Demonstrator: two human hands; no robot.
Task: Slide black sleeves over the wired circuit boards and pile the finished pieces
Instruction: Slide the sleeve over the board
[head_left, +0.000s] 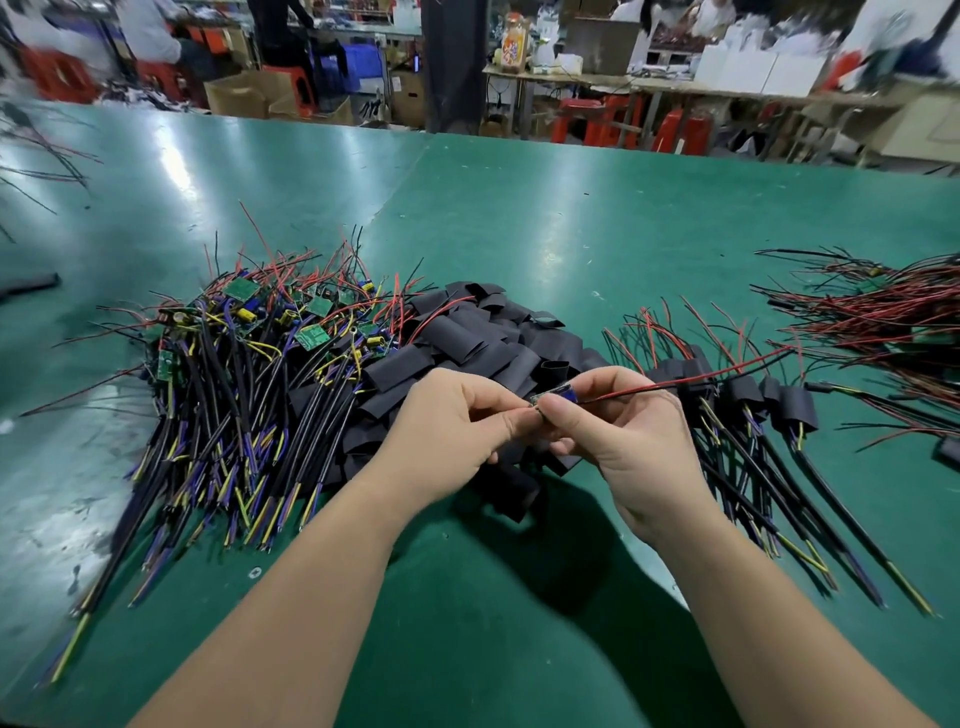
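Both hands meet above the table's middle. My left hand (457, 421) and my right hand (618, 421) pinch one small wired circuit board (553, 398) between their fingertips; its red and black wires (701, 375) stick out to the right. A black sleeve seems to hang under the fingers, mostly hidden. A heap of bare green boards with wires (249, 343) lies at the left. Loose black sleeves (483, 338) are piled behind my hands. Sleeved pieces (753, 400) lie in a row at the right.
The green table (519, 218) stretches far back. A bundle of red and black wires (872, 312) lies at the far right, and stray wires (41, 156) at the far left. Beyond the table's edge are boxes, red stools, benches and people.
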